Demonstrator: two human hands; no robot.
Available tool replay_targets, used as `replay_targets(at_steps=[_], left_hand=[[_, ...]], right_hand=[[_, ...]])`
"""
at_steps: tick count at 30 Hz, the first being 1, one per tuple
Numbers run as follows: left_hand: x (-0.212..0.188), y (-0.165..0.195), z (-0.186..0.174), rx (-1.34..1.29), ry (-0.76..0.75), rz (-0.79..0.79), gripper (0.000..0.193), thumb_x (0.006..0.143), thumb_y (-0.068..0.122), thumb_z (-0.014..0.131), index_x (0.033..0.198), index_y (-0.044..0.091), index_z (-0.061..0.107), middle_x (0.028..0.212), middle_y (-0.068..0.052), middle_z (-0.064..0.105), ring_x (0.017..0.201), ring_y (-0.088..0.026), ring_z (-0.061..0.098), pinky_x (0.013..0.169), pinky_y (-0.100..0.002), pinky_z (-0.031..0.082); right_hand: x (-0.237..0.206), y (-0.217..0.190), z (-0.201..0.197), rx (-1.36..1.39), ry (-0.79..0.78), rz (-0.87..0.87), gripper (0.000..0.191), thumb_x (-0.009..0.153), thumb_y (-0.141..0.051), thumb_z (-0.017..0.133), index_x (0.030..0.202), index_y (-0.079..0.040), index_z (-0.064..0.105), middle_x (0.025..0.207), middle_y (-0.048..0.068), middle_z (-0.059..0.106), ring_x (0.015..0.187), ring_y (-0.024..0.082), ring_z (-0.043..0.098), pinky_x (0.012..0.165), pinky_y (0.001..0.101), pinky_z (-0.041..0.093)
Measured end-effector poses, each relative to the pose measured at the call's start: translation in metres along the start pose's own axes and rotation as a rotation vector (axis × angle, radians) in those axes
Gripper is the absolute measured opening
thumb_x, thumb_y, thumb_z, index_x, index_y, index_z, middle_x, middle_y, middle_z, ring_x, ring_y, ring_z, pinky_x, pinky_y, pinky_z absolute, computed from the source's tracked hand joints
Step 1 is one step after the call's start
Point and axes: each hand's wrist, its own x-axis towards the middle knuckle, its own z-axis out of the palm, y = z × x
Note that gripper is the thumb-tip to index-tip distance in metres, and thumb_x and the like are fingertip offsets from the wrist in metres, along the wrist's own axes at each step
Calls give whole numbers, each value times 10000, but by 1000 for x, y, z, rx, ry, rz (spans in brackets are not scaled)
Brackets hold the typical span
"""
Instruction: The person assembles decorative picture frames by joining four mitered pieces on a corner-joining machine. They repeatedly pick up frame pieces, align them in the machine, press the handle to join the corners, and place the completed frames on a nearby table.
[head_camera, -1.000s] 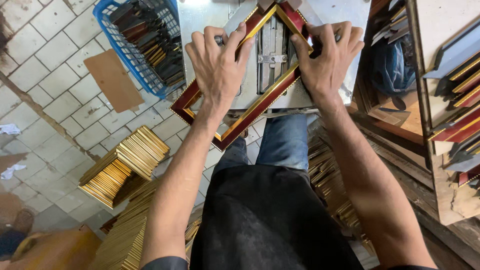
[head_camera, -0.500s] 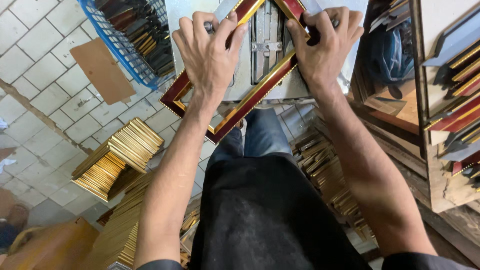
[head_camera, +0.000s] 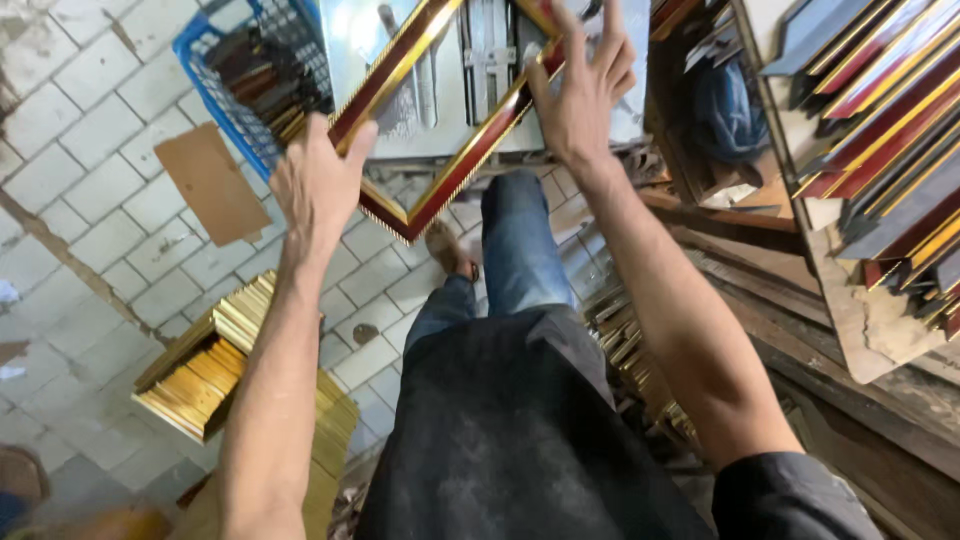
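Note:
A red picture frame with gold edges lies tilted on a grey metal machine table, one corner hanging over the table's near edge. My left hand grips the frame's lower left side near that corner, thumb hooked on the gold edge. On the frame's right side my right hand rests with the thumb on the moulding and the fingers spread upward. The frame's far end is cut off by the top of the view.
A blue plastic crate of moulding offcuts stands left of the table, a brown cardboard piece beside it on the tiled floor. Gold moulding pieces are stacked at lower left. A wooden rack of mouldings fills the right.
My left hand has slid down the frame's left side toward its near corner. The right hand has lifted its fingers. The view has drawn back, showing more floor and my legs.

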Motion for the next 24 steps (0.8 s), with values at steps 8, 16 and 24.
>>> replay_targets(at_steps=[8,16,24], left_hand=[[-53,61,-72,-71,-173,-83,535,816,618,729,812,84,685,654,-164,676,636,-367,669,616,-483,488],[18,166,-10,-915,197,203,534,992,278,685,1426,33,493,1079,-101,643,780,-178,584,609,-322,449],[68,197,102,-202,392,218,376,980,213,685,1309,58,588,818,-56,635,723,-229,616,670,-382,490]], right_hand=[[-42,32,-109,190,-352,-652,526,925,-560,678,1310,-202,660,1171,42,696,1192,228,570,1001,496,304],[1,171,-223,-403,-5,-771,509,938,-466,726,1366,-206,634,843,-79,639,757,88,582,730,308,339],[161,362,-430,-849,275,-205,522,852,-434,891,1262,-137,763,791,-12,668,705,140,546,1142,391,287]])
